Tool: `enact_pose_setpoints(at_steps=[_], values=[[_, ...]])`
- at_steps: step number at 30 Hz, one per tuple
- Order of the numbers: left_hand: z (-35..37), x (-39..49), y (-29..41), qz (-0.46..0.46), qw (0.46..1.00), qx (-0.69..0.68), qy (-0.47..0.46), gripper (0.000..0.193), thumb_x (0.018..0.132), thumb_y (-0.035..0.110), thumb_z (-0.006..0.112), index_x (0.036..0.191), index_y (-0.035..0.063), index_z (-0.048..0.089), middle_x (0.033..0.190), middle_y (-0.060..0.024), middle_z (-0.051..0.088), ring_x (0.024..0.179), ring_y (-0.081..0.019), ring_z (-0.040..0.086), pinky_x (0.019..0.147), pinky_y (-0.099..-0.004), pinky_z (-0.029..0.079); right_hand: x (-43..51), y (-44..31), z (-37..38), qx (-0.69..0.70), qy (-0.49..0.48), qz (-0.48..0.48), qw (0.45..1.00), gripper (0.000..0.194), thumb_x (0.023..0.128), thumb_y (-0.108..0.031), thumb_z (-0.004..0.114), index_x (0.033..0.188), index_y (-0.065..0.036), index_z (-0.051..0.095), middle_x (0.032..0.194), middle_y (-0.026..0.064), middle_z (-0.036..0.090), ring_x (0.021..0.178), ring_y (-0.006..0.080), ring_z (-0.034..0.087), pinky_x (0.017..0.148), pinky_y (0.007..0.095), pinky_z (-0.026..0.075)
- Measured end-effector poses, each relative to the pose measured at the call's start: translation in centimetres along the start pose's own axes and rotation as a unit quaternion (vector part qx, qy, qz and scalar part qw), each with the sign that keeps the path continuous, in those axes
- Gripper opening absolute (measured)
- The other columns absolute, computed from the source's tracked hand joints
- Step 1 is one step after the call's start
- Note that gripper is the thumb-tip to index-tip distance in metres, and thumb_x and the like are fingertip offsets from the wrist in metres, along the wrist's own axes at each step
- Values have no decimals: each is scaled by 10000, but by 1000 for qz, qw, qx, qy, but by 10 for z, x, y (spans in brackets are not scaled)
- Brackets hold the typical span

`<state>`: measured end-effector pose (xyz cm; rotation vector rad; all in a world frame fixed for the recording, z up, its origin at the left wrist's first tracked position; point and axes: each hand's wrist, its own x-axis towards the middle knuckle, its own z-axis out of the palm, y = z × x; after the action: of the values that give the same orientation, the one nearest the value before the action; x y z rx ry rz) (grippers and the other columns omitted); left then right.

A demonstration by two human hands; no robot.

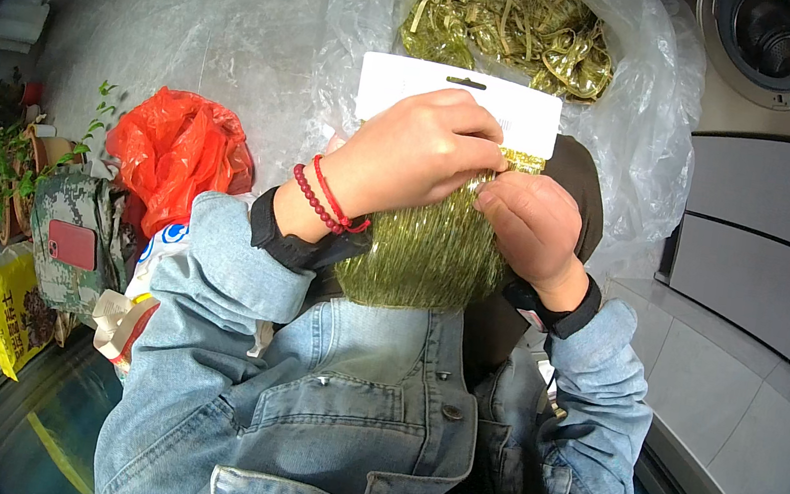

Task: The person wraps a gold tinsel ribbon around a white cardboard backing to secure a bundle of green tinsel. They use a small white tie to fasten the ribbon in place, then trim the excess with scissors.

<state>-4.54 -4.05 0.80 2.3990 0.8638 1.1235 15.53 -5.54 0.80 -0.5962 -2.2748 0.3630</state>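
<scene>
On my lap lies a gold-green metallic foil fringe [431,260], its strands hanging down towards my jacket. A white header card [388,83] with a slotted hang hole tops it and bears small print. My left hand [424,149] reaches across the card's lower edge, wearing red bracelets on the wrist. Its fingertips pinch the fringe near the gold upper band [526,161]. My right hand [535,221] has thumb and forefinger closed on the strands just below that band, close to the left fingertips. The exact pinch point is partly hidden by the fingers.
A clear plastic bag [644,145] holding more gold foil fringe [510,21] lies ahead on the grey floor [246,14]. Left are a red plastic bag [180,156], potted plants [6,154] and a phone [72,245] on camouflage cloth [78,290]. A front-loading washer [748,107] stands right.
</scene>
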Motion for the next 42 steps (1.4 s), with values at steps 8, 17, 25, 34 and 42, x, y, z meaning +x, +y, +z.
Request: enact_pose_setpoints(at_steps=[8, 17, 25, 34, 42], values=[[5, -2, 1, -8, 1000, -3, 22, 229, 673, -5, 713, 882, 86, 688, 914, -53, 661, 808, -264, 621, 687, -342, 514, -5, -1, 3, -9, -3, -5, 1000, 74, 696, -58, 668, 764, -41, 643, 773, 55, 639, 724, 231, 646, 624, 327, 520], [5, -2, 0, -9, 1000, -10, 20, 209, 682, 6, 713, 876, 81, 686, 895, -51, 671, 810, -260, 631, 690, -341, 519, -11, 1, 4, 6, -7, 3, 1000, 76, 710, -45, 671, 785, -42, 658, 785, 57, 650, 715, 231, 652, 635, 330, 529], [-1, -2, 5, -70, 997, -21, 11, 220, 731, 36, 710, 943, 60, 656, 862, -77, 668, 799, -263, 642, 708, -348, 521, -9, 1, -8, -18, 6, -33, 999, 259, 603, 10, 733, 852, -46, 691, 877, 52, 687, 753, 230, 655, 620, 315, 514], [-4, -3, 4, -49, 998, -17, 21, 207, 734, 30, 699, 931, 37, 636, 898, -96, 658, 846, -286, 634, 742, -362, 517, -2, 6, -11, -94, -15, -87, 992, 221, 642, -108, 687, 859, -65, 690, 932, 26, 666, 838, 222, 619, 677, 332, 484], [-11, -7, 11, -21, 999, -46, -9, 302, 691, -6, 694, 987, 25, 645, 993, -103, 634, 900, -289, 613, 777, -363, 506, 5, 2, -13, 260, 134, 389, 873, 708, 790, -158, 741, 1344, -5, 327, 1035, 113, 599, 866, 126, 573, 682, 226, 454]])
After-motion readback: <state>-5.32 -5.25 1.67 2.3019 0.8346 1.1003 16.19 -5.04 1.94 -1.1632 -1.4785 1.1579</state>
